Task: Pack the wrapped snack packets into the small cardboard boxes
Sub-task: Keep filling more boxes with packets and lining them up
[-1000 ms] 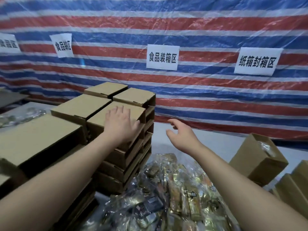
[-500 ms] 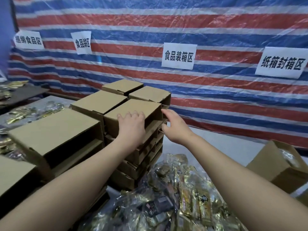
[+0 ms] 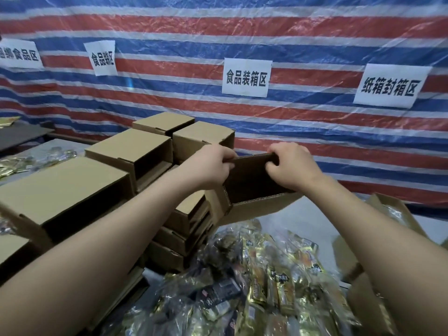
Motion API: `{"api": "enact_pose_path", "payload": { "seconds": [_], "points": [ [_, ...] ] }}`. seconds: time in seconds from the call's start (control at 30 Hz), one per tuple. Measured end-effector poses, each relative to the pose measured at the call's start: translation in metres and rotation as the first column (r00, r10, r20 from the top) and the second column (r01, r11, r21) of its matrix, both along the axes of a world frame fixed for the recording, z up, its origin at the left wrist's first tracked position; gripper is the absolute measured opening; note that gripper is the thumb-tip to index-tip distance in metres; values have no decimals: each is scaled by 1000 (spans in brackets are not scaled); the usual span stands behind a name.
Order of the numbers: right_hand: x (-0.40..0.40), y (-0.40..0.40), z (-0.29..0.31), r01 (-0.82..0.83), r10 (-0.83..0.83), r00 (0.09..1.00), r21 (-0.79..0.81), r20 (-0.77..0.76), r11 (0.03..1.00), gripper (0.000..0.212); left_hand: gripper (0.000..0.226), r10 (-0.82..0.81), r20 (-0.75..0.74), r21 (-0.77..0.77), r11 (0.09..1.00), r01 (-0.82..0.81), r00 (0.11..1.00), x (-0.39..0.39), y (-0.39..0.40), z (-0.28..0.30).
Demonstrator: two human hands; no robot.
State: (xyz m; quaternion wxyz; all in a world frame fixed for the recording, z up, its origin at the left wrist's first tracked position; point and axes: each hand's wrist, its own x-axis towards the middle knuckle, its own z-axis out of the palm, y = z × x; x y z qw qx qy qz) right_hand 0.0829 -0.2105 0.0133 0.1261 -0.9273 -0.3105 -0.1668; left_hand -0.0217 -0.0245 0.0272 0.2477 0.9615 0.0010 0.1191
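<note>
A small cardboard box [image 3: 252, 202] is held in the air just right of the box stacks, its open side facing me and its dark inside showing. My left hand [image 3: 211, 166] grips its upper left edge. My right hand [image 3: 291, 166] grips the upper right edge, fingers curled over the rim. A heap of wrapped snack packets [image 3: 254, 287], gold and dark, lies on the table below my arms. Stacks of small cardboard boxes [image 3: 128, 151] stand to the left.
More cardboard boxes [image 3: 392, 212] with packets inside lie at the right edge. Loose gold packets [image 3: 36, 161] sit on the table at far left. A striped tarpaulin with white paper signs [image 3: 246, 77] hangs behind.
Both hands closed on the top box of the nearest stack and lifted it off to the right; it now hangs tilted with its opening toward me.
</note>
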Motion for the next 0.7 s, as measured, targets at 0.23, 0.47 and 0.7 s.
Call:
{"api": "enact_pose_path", "payload": {
  "seconds": [0.23,0.47,0.7],
  "points": [
    [-36,-67,-54,65,-87,993,-232,-83,970,16,17,-98,-182,-182,981,64,978,8,-45,-67],
    [-105,-137,-162,153,-260,916,-333,-306,930,10,22,-242,-307,-273,949,158,921,-23,-111,-182],
    [-175,-186,-245,257,-393,812,-341,-431,904,11,25,-339,-447,-301,928,218,828,-64,-159,-268]
  ]
}}
